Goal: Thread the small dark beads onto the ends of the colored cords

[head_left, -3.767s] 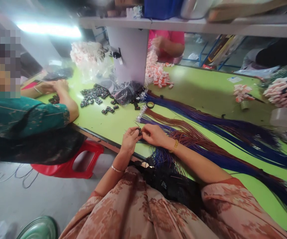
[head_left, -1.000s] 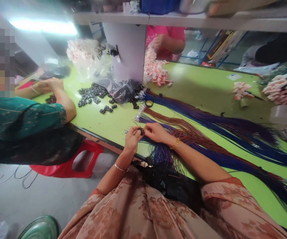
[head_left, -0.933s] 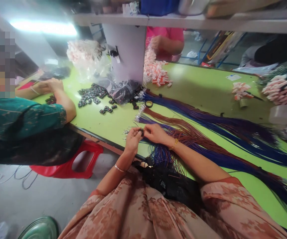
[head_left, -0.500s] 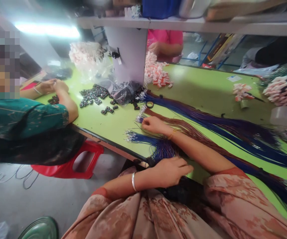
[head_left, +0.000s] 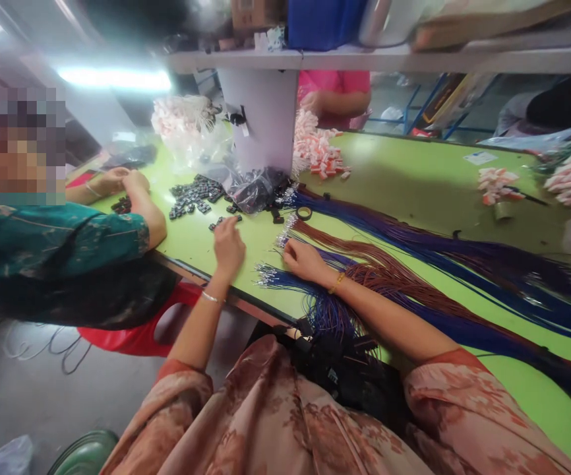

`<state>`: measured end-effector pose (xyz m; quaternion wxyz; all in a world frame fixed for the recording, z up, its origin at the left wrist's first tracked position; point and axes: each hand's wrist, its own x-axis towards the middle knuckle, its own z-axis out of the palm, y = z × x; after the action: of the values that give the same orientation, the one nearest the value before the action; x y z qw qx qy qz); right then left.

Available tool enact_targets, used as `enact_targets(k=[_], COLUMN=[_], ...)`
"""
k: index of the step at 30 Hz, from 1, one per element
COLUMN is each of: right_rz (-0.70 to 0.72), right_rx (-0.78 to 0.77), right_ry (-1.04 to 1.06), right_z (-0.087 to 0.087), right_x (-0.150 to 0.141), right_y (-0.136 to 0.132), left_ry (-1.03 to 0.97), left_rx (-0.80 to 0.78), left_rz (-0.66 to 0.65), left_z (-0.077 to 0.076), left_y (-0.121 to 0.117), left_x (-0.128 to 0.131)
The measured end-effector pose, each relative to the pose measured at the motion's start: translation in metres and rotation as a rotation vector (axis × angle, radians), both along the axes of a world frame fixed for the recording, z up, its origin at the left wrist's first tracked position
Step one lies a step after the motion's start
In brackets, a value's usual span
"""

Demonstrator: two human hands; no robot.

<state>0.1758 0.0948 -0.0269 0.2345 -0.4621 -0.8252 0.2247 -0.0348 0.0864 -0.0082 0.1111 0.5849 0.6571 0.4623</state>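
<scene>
My left hand [head_left: 229,247] reaches over the small black connectors [head_left: 215,225] near the table's front edge. Its fingers are bent and slightly apart, with the tips at the connectors; I see nothing held between them. My right hand [head_left: 306,261] rests on the wires, its fingers curled closed at their metal-tipped ends. Under and beside it lie blue wires [head_left: 293,280] with bare silver terminals [head_left: 266,274]. Brown wires [head_left: 332,236] run just behind it toward the right. The exact wires inside the curled fingers are hidden.
A larger pile of black connectors [head_left: 194,196] lies beside a plastic bag [head_left: 256,188]. A tape roll [head_left: 304,213] sits behind the brown wires. A co-worker's hands [head_left: 130,179] work at left. White-orange connectors [head_left: 318,148] are heaped by the upright panel [head_left: 260,122]. A red stool [head_left: 167,323] stands at left.
My left hand has moved from my lap, forward and left, to the small black connectors. My right hand stays at the wire ends. The view has shifted slightly.
</scene>
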Motion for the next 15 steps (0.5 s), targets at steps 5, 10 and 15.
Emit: enact_targets(k=[5,10,15], right_rz=[0.011,0.030,0.076], right_rx=[-0.044,-0.101,-0.124], right_ry=[0.210,0.324,0.347], right_z=[0.004,0.018,0.030], right_x=[-0.002,-0.007,-0.013], right_y=[-0.001,0.000,-0.002], left_ry=[0.427,0.502,0.361], left_rx=[-0.354,-0.397,-0.413], left_rz=[0.083,0.118,0.163], left_z=[-0.021,-0.025,-0.019], left_y=[0.050,0.033,0.009], left_x=[-0.083,-0.088,-0.071])
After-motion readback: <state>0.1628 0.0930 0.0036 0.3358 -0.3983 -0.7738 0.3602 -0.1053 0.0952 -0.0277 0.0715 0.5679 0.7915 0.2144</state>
